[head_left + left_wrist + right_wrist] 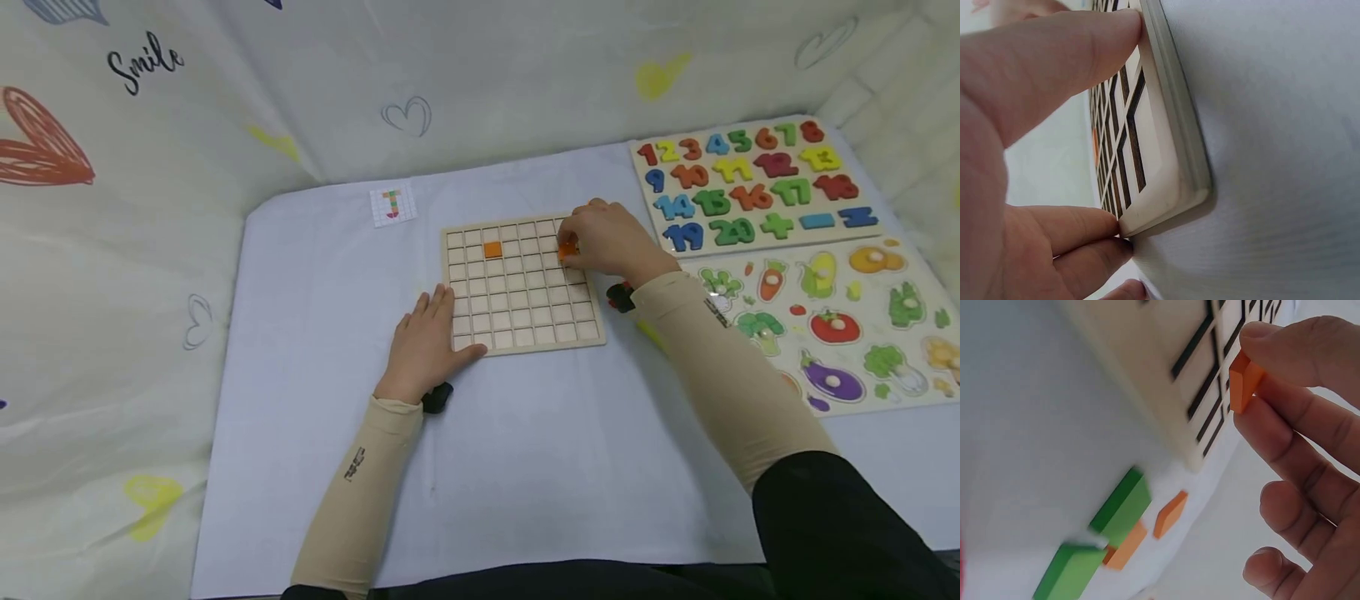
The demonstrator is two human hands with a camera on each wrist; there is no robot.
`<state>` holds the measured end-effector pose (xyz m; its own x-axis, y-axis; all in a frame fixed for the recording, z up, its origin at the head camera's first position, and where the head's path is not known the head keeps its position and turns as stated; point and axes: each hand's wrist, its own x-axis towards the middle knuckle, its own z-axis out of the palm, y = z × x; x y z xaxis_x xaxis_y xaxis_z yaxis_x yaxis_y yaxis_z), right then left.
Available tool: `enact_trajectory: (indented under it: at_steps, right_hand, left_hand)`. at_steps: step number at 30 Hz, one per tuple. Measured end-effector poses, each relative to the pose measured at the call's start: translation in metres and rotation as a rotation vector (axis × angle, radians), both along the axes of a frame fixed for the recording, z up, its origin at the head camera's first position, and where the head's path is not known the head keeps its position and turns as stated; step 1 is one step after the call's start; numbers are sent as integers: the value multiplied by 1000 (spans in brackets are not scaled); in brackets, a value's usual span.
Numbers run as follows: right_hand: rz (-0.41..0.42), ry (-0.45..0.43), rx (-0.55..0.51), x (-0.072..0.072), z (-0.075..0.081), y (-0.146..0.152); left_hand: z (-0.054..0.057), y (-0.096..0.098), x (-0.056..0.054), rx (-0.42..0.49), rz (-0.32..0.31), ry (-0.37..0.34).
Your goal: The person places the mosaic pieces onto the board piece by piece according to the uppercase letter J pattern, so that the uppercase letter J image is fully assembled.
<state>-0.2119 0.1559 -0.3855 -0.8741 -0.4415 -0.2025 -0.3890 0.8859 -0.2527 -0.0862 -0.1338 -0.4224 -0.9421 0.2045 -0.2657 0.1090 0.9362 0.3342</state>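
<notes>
A wooden grid board point(540, 347) lies on the white-covered table, with one orange tile point(492, 250) in a cell of an upper row. My left hand point(424, 346) rests at the board's front left corner, thumb on the front rim and fairly straight fingers along the left side. Between thumb and fingertips, my right hand point(611, 242) pinches another orange square tile point(1244, 382) over the board's upper right cells. Beside the board, the right wrist view shows green tiles point(1124, 506) and loose orange tiles point(1170, 514); my right arm mostly hides this spot in the head view.
A small card point(392, 204) with a coloured block pattern lies behind the board to the left. To the right are a number puzzle board point(750, 239) and a vegetable puzzle board point(862, 287). A printed cloth point(480, 75) hangs behind the table.
</notes>
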Motion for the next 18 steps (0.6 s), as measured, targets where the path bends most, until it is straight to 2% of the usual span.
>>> enact_trajectory:
  at_steps: [8,13,18]
  right_hand:
    - [39,-22,-4,-14,0,-29]
    - [48,-60,-9,-21,0,-39]
    - [72,-60,-1,-26,-1,-44]
  left_hand:
    - [0,0,1,8,8,2]
    - [2,0,2,4,5,-7]
    - [3,0,1,-7,7,-11]
